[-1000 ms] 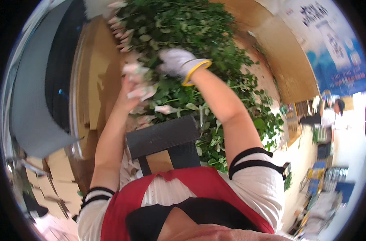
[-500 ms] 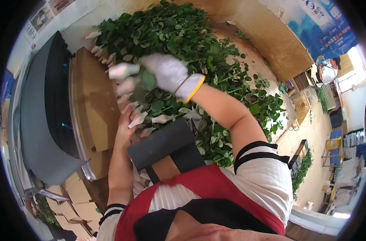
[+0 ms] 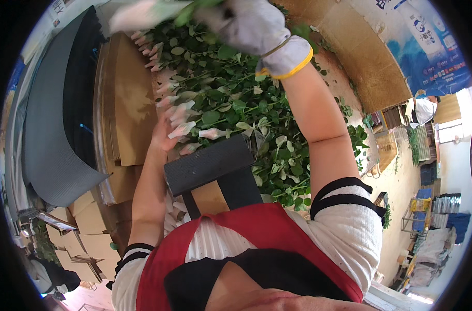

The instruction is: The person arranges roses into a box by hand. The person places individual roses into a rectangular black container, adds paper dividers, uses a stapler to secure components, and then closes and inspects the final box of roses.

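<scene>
My right hand (image 3: 254, 26), in a white glove with a yellow cuff edge, is raised at the top of the view. It is closed on a rose (image 3: 148, 14), whose pale wrapped head points left, blurred by motion. My bare left hand (image 3: 163, 136) is beside several pale pink roses (image 3: 182, 129) with sleeved heads at the near end of the pile. Those heads partly hide its fingers, so its grip does not show. Green leafy stems (image 3: 236, 103) spread rightward from the heads across the worktop.
A dark padded block (image 3: 210, 165) sits in front of my chest. Brown cardboard sheets (image 3: 135, 103) and a curved grey sheet (image 3: 49, 129) stand on the left. A cardboard wall (image 3: 360, 57) borders the far right. Another person (image 3: 425, 110) is in the background.
My right hand has moved up and away from me with the rose, which has left the row of heads. My left hand stays by the near heads, and the view has shifted slightly.
</scene>
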Action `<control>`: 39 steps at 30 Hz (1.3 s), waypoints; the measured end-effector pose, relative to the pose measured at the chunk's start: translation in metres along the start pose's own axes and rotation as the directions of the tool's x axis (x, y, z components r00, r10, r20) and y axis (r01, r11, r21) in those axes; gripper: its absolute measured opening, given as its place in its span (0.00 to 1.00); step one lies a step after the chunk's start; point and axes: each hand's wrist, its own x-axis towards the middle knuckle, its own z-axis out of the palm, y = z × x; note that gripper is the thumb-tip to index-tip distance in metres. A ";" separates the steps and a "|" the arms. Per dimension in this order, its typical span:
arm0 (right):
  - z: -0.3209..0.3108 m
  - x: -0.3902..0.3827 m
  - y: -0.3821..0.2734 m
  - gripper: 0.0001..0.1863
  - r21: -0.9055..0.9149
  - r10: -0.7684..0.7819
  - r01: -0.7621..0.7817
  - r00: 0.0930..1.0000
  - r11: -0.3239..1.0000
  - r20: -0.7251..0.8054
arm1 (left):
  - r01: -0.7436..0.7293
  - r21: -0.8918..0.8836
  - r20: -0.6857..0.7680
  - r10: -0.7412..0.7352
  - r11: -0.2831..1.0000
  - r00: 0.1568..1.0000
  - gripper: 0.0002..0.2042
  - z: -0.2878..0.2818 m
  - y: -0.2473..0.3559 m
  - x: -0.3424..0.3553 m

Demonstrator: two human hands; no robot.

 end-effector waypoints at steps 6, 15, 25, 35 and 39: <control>0.074 0.006 -0.001 0.24 -0.318 -0.264 0.384 0.894 0.867 0.361 | 0.134 0.034 0.008 -0.134 0.990 0.991 0.21 -0.005 -0.003 0.007; 0.116 -0.113 0.057 0.52 -0.383 0.207 0.005 0.836 0.924 0.509 | 0.060 -0.100 0.084 -0.051 0.993 0.995 0.22 0.027 0.017 -0.005; 0.038 -0.094 0.093 0.27 -0.035 0.319 -0.329 0.879 0.944 0.354 | -0.294 0.406 0.507 0.055 0.865 0.860 0.26 0.147 0.079 -0.045; -0.031 -0.081 0.064 0.27 0.019 0.281 -0.282 0.958 0.959 0.057 | -0.080 0.405 0.374 -0.085 0.911 0.924 0.31 0.156 0.050 -0.025; 0.090 -0.081 0.056 0.26 -0.569 0.406 -0.055 0.756 0.821 0.513 | 0.162 -0.091 0.474 -0.100 0.983 0.875 0.38 0.085 0.060 0.020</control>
